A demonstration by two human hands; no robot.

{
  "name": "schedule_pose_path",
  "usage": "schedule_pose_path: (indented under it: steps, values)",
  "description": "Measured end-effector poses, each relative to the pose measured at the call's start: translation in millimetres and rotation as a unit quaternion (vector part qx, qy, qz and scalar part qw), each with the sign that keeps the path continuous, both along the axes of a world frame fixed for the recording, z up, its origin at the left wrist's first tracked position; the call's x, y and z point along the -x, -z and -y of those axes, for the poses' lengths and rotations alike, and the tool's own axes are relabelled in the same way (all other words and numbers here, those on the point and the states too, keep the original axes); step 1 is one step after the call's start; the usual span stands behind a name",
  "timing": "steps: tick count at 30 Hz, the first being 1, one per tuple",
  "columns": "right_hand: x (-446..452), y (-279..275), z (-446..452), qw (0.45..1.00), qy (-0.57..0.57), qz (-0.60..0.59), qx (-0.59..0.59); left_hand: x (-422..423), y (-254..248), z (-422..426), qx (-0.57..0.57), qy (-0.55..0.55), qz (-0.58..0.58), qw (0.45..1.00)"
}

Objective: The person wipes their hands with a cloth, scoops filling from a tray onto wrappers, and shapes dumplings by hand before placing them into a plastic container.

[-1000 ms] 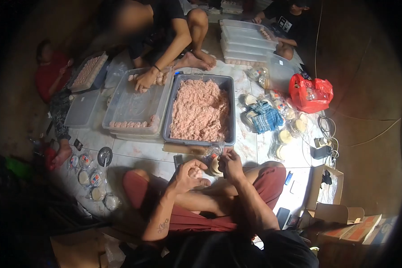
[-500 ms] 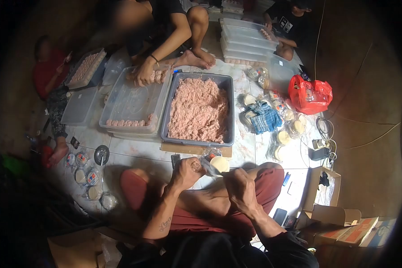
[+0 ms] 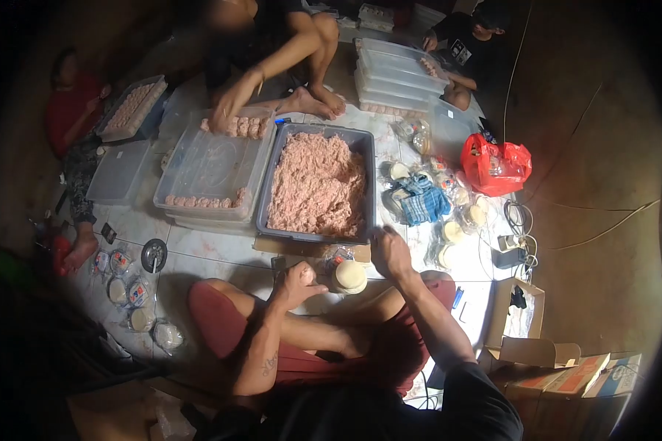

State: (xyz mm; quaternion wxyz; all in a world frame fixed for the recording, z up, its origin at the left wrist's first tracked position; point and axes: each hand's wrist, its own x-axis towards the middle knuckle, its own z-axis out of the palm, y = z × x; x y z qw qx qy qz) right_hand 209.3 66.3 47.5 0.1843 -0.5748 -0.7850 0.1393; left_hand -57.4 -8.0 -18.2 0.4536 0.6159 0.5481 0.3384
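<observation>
My left hand (image 3: 293, 288) is closed around a small lump of pink minced filling (image 3: 308, 276), with the thumb stretched out to the right. Just right of it, on the floor, stand stacked round pale dough wrappers (image 3: 350, 275) in opened clear plastic. My right hand (image 3: 391, 253) is raised beside the near right corner of the grey tub (image 3: 370, 184). Its fingers are curled together, and what they hold, if anything, is hidden. Pink minced filling (image 3: 312, 184) heaps up inside the tub, with a hollow on its right side.
Left of the tub, another person's hand (image 3: 224, 114) reaches into a clear plastic box (image 3: 210, 165) holding rows of filled dumplings. Wrapper packs (image 3: 136, 294), a blue checked cloth (image 3: 425, 204) and a red plastic bag (image 3: 496, 165) lie around. Cables (image 3: 522, 220) and a cardboard box (image 3: 518, 316) are at right.
My right hand has moved up and away from the wrapper stack, toward the tub's corner. My left hand still holds the filling lump. The other person's hand has shifted slightly along the box.
</observation>
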Motion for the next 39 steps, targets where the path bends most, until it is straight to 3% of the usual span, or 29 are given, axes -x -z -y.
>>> schedule_pose_path:
  steps: [1,3,5,6,8,10,12,14,16,17,18,20,22,24,26,28,30,32,34,38,39]
  values:
    - [10,-5,-13,1.000,0.021,0.004,-0.021,-2,1,1,0.041,-0.001,0.058,0.997]
    - [17,-17,-31,0.998,0.040,0.011,-0.047,-5,3,1,0.025,-0.009,0.048,0.998]
    - [19,-26,-42,0.989,0.003,0.132,-0.071,-3,4,0,0.011,-0.019,0.036,0.999]
    - [21,-26,-49,0.988,0.001,0.133,-0.073,-1,4,-1,0.023,-0.011,0.021,0.999]
    - [23,-14,-63,0.966,-0.091,0.218,-0.104,-1,6,-3,0.035,-0.002,0.007,0.999]
    - [30,5,-74,0.959,-0.092,0.253,-0.086,-3,12,-5,0.014,0.017,0.035,0.999]
    - [46,-7,-76,0.911,-0.140,0.382,0.066,-5,15,-6,-0.009,0.001,0.038,0.999]
    - [50,-20,-70,0.921,-0.151,0.355,0.065,-5,17,-7,-0.032,-0.014,0.041,0.999]
    - [53,-30,-66,0.936,-0.174,0.301,0.063,-2,18,-8,0.055,0.000,0.086,0.995]
    - [33,10,-81,0.972,-0.200,0.122,0.032,-2,15,-8,0.056,0.000,0.086,0.995]
    - [32,2,-76,0.972,-0.200,0.123,0.031,-2,9,-7,0.054,-0.003,0.066,0.996]
    - [31,-17,-64,0.992,-0.110,0.063,-0.012,-5,1,-6,0.051,-0.008,0.047,0.998]
    - [30,-41,-48,0.995,-0.082,0.051,0.037,-8,-3,-4,-0.021,-0.056,0.131,0.990]
    - [30,-63,-23,0.992,-0.071,-0.091,0.059,-6,-16,-3,-0.018,-0.057,0.136,0.989]
    - [26,-54,-21,0.992,-0.089,-0.082,0.034,-5,-20,-7,-0.016,-0.057,0.140,0.988]
    - [26,-47,-23,0.995,-0.060,0.035,-0.070,-9,-14,-8,-0.043,-0.087,0.115,0.989]
    - [27,-28,-37,0.993,-0.057,0.039,-0.094,-14,-2,-9,-0.059,-0.083,0.091,0.991]
    - [32,-11,-55,0.976,-0.097,0.139,-0.140,-15,5,-8,-0.081,-0.081,0.068,0.991]
    - [39,-4,-62,0.974,-0.115,0.168,-0.097,-12,8,-5,0.024,-0.023,-0.013,0.999]
    - [45,9,-72,0.951,-0.227,0.178,-0.112,-13,27,-8,-0.027,-0.017,-0.064,0.997]
    - [43,-1,-77,0.947,-0.213,0.239,-0.029,-12,23,-8,-0.027,-0.020,-0.063,0.997]
